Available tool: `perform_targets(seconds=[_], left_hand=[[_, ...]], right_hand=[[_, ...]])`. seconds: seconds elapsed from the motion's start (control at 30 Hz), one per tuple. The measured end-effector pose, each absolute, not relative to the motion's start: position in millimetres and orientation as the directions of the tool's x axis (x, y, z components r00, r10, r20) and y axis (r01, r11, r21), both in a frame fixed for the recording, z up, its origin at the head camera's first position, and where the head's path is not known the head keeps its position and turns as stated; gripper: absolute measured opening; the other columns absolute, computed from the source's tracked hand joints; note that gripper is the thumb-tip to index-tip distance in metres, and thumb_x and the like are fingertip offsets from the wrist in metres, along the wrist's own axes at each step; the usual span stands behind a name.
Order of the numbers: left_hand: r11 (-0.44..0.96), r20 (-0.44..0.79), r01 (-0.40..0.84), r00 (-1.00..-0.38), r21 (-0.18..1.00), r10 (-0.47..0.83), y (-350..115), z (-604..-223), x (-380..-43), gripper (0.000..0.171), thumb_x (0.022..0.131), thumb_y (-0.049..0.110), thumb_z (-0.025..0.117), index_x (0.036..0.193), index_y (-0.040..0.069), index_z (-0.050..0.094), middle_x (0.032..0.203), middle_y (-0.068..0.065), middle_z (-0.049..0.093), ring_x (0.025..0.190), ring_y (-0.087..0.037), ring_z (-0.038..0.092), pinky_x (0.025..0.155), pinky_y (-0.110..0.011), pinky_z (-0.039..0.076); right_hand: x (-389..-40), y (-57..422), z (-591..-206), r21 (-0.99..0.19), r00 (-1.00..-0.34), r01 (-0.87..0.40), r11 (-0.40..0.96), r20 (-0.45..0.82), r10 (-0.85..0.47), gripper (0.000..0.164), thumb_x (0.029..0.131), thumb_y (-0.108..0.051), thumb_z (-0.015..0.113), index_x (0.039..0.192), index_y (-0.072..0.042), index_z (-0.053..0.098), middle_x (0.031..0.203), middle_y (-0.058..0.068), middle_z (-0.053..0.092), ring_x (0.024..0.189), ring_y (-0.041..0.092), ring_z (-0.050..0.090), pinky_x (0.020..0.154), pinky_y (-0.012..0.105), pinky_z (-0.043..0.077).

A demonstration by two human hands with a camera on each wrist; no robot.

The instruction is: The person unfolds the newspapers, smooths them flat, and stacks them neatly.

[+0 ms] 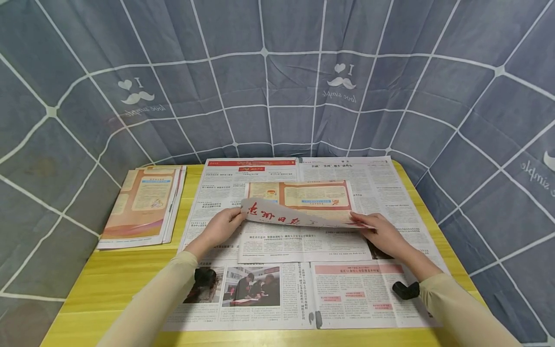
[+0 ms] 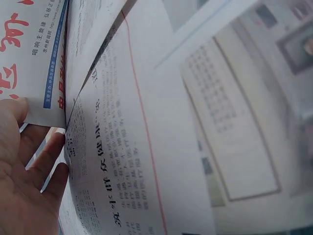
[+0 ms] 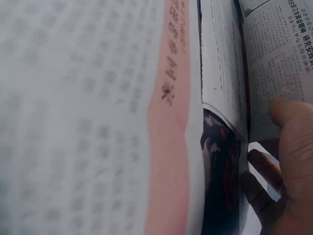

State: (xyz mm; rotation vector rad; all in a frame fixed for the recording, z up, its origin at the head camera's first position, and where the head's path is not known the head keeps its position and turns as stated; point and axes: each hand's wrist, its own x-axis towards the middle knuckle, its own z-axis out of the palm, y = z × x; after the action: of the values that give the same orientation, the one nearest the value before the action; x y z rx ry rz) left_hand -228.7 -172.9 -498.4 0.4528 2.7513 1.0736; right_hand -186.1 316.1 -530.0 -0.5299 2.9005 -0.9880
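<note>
Head view first: the paper (image 1: 277, 217) is up near the centre of the clock, its red-lettered strip raised and bowed. The left hand (image 1: 218, 229) pinches the strip's end at nine o'clock, the right hand (image 1: 386, 236) pinches the one at three, fingers bent on each. Orange panels show just behind the strip, toward twelve, and underneath lies the spread (image 1: 373, 183) on the yellow table (image 1: 108, 284). Out at nine o'clock, well apart, there's the stack (image 1: 143, 207), orange page up. The grey curtain (image 1: 295, 86) arcs over twelve.

Across to the left wrist: the hand sits at eight o'clock, thumb on the red-lettered face, fingers behind, a close pinch at the edge. Print runs down toward six, blurred out at two.

And the right wrist: the hand's at four, thumb on a printed page, fingers bent behind it; a pink band runs from twelve to six.
</note>
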Motion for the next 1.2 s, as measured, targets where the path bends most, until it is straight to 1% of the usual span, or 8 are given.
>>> perform_targets(seconds=[0.17,0.33,0.47,0.73,0.83,0.93,1.07,1.2], left_hand=[[0.682,-0.037,0.227,-0.936,0.695,0.349,-173.4,-499.1,-229.4,0.025,0.108,0.036,0.052,0.114,0.019,0.07,0.103,0.001,0.071,0.067,-0.02,0.049,0.062,-0.036,0.039],[0.642,-0.049,0.211,-0.931,0.737,0.362,-172.3,-498.4,-229.3,0.02,0.107,0.027,0.057,0.121,0.018,0.069,0.119,-0.002,0.068,0.099,-0.021,0.064,0.085,-0.043,0.052],[0.583,-0.051,0.152,-0.947,0.798,0.316,-169.8,-494.5,-230.6,0.026,0.107,0.029,0.056,0.131,0.021,0.064,0.141,-0.005,0.059,0.134,-0.029,0.053,0.108,-0.053,0.043],[0.496,0.025,0.123,-0.979,0.86,0.2,-155.7,-480.4,-244.1,0.046,0.108,0.046,0.048,0.147,0.022,0.049,0.153,-0.006,0.05,0.146,-0.028,0.039,0.116,-0.055,0.032],[0.461,0.071,0.145,-0.982,0.876,0.174,-149.0,-474.9,-251.4,0.045,0.108,0.047,0.046,0.142,0.017,0.05,0.147,-0.007,0.055,0.139,-0.024,0.047,0.111,-0.052,0.038],[0.427,0.11,0.16,-0.984,0.89,0.139,-143.3,-469.9,-259.0,0.044,0.108,0.047,0.045,0.136,0.013,0.051,0.129,-0.014,0.062,0.108,-0.024,0.057,0.09,-0.044,0.046],[0.4,0.141,0.167,-0.985,0.901,0.096,-138.8,-463.5,-267.0,0.043,0.109,0.047,0.044,0.132,0.012,0.052,0.105,-0.016,0.062,0.076,-0.024,0.045,0.066,-0.037,0.038],[0.379,0.15,0.167,-0.986,0.91,0.076,-137.8,-457.6,-271.7,0.04,0.109,0.045,0.044,0.13,0.012,0.053,0.101,-0.01,0.062,0.078,-0.022,0.047,0.065,-0.034,0.036]], right_hand=[[-193.6,311.5,-527.9,-0.606,-0.952,-0.293,0.74,0.113,-0.285,0.035,0.107,-0.022,0.058,0.14,-0.015,0.066,0.127,0.012,0.067,0.119,0.035,0.057,0.099,0.059,0.046],[-199.9,307.0,-522.9,-0.639,-0.971,-0.239,0.731,0.142,-0.194,0.04,0.108,-0.031,0.054,0.136,-0.006,0.067,0.117,0.019,0.067,0.109,0.036,0.06,0.091,0.057,0.047],[-206.3,302.7,-516.8,-0.704,-0.984,-0.18,0.687,0.138,-0.116,0.049,0.109,-0.039,0.05,0.138,-0.003,0.065,0.122,0.024,0.065,0.108,0.039,0.062,0.088,0.056,0.05],[-220.7,290.2,-498.7,-0.802,-0.981,-0.174,0.571,0.194,-0.026,0.054,0.11,-0.044,0.043,0.148,-0.008,0.053,0.136,0.023,0.06,0.13,0.045,0.053,0.103,0.066,0.041],[-225.4,286.3,-492.6,-0.811,-0.976,-0.184,0.556,0.218,-0.005,0.051,0.11,-0.041,0.044,0.149,-0.007,0.05,0.135,0.023,0.06,0.129,0.044,0.054,0.103,0.065,0.041],[-229.0,283.6,-488.0,-0.836,-0.977,-0.184,0.516,0.215,-0.001,0.051,0.11,-0.034,0.047,0.154,-0.009,0.043,0.142,0.022,0.055,0.131,0.042,0.053,0.104,0.062,0.042],[-232.3,281.0,-485.0,-0.872,-0.978,-0.187,0.452,0.21,0.0,0.057,0.109,-0.026,0.051,0.16,-0.012,0.031,0.148,0.022,0.052,0.135,0.038,0.05,0.105,0.057,0.043],[-235.5,279.2,-484.8,-0.883,-0.976,-0.196,0.426,0.218,0.002,0.063,0.109,-0.023,0.052,0.163,-0.018,0.021,0.127,0.025,0.064,0.121,0.034,0.057,0.095,0.048,0.043]])
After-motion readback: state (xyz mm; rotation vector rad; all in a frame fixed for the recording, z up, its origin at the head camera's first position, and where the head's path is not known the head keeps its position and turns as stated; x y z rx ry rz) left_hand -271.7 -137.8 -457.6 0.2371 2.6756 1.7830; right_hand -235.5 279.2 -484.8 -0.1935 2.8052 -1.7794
